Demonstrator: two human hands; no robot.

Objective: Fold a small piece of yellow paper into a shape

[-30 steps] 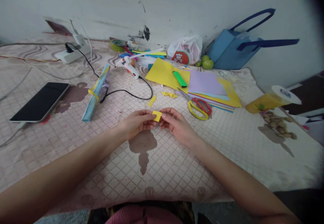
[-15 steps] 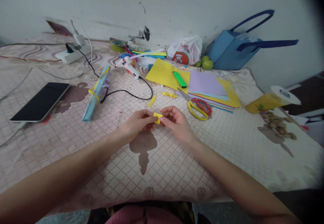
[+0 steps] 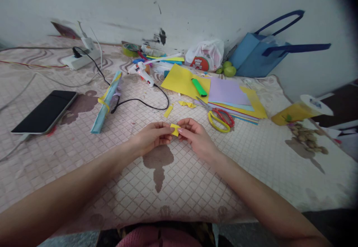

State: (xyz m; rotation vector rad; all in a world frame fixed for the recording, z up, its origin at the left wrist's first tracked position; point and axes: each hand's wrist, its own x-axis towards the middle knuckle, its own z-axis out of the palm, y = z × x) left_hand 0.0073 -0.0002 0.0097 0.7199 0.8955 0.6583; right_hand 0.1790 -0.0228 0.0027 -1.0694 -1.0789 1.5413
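A small yellow paper piece (image 3: pixel 175 129) is pinched between both hands above the patterned tablecloth (image 3: pixel 167 187). My left hand (image 3: pixel 155 136) grips its left side with the thumb on top. On its right side my right hand (image 3: pixel 194 134) does the same, fingers curled behind. Just beyond the hands lie a yellow strip (image 3: pixel 168 111) and some folded yellow scraps (image 3: pixel 187 104). Scissors (image 3: pixel 219 121) with red and yellow handles rest to the right of them. A green cutter (image 3: pixel 198 87) sits on a yellow sheet (image 3: pixel 179 79).
Left are a phone (image 3: pixel 44 112), a rolled blue paper (image 3: pixel 105 105), and a power strip (image 3: pixel 81 59). A glue gun (image 3: pixel 142 73) trails its black cord toward the roll. Behind are a plastic bag (image 3: pixel 205 55) and blue bag (image 3: pixel 251 57); a yellow container (image 3: pixel 293 112) stands right.
Both hands have shifted very slightly, and the small yellow paper between them shows a slightly different tilt. The objects on the table have stayed in place.
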